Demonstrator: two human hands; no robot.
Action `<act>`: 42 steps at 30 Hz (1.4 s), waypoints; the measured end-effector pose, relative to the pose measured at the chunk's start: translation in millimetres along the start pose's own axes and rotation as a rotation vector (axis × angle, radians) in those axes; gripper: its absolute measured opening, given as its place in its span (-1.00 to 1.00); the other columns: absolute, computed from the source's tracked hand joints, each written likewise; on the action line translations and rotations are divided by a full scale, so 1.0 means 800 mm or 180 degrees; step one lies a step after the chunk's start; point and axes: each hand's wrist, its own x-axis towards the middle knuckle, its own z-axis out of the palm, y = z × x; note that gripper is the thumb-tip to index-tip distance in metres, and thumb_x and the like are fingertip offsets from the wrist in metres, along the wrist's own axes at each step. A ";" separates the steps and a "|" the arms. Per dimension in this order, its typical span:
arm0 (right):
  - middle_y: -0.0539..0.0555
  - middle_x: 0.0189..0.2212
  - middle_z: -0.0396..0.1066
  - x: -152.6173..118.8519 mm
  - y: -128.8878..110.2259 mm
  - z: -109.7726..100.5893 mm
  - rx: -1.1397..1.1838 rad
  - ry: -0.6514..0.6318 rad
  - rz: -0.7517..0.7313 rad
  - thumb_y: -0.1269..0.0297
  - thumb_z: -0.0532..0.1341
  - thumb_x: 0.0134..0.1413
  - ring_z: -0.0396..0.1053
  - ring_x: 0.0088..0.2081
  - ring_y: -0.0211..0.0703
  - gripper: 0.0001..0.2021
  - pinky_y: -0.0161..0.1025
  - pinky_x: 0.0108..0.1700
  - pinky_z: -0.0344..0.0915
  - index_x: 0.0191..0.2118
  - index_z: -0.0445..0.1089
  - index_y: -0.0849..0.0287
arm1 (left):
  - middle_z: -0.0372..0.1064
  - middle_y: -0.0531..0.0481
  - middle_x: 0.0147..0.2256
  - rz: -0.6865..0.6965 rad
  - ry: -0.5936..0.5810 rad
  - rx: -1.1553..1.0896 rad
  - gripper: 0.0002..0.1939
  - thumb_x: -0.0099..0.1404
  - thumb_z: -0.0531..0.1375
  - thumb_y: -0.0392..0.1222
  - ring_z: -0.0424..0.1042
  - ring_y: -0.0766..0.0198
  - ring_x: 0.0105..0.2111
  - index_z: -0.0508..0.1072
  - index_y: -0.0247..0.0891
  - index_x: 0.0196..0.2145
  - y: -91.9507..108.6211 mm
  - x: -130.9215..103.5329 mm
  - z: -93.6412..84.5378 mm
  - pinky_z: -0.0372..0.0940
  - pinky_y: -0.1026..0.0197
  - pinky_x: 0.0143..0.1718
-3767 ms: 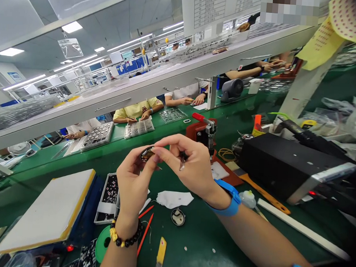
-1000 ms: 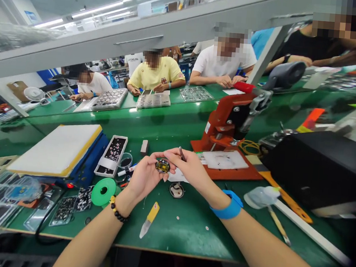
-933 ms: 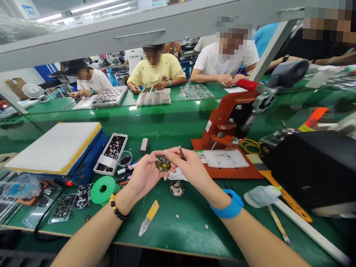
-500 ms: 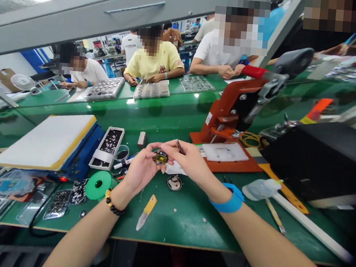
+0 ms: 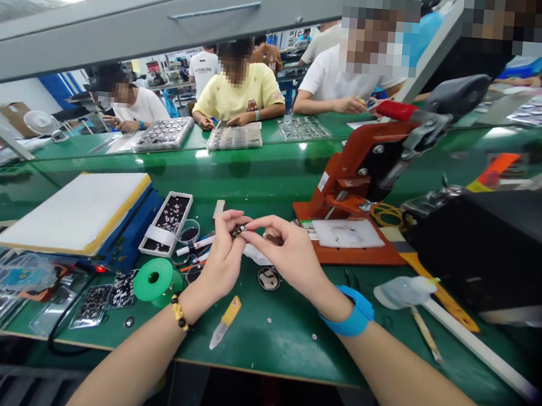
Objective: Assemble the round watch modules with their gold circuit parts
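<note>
Above the bench, my left hand [image 5: 222, 258] is closed around a small round electronic module [image 5: 239, 230], seen nearly edge-on. My right hand [image 5: 288, 251] pinches at its right edge with thumb and forefinger. Something dark brown [image 5: 274, 238] shows in the curl of my right fingers; its kind is unclear. Just below my hands, a round black-and-white disc [image 5: 269, 278] lies on the green mat [image 5: 283, 348], beside crumpled white material [image 5: 255, 255]. A small yellow-handled blade [image 5: 226, 322] rests nearer the front edge.
An orange toggle press [image 5: 348, 178] stands right of my hands. Left are a parts tray [image 5: 169, 220], a green spool [image 5: 153, 279] and a white-topped blue box [image 5: 77, 213]. A clear bottle [image 5: 400, 291] and a brush [image 5: 424, 334] lie right. Co-workers sit across the bench.
The module has turned from showing its yellow-green circuit face to nearly edge-on. My right fingertips have closed in on its edge. The slim dark tool that stuck up from my right hand no longer shows.
</note>
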 end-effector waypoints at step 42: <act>-0.14 -0.62 0.01 -0.014 -0.002 0.004 -0.0177 0.0414 -0.0429 0.23 0.36 0.18 -0.02 -0.56 -0.36 -0.88 -0.30 -0.48 -0.08 -0.26 0.62 0.14 | 0.19 -0.25 0.35 0.1142 -0.0381 0.1118 -0.69 0.57 -0.08 -0.31 0.24 0.13 0.35 0.17 -0.16 0.20 -0.017 -0.004 0.001 0.24 -0.17 0.36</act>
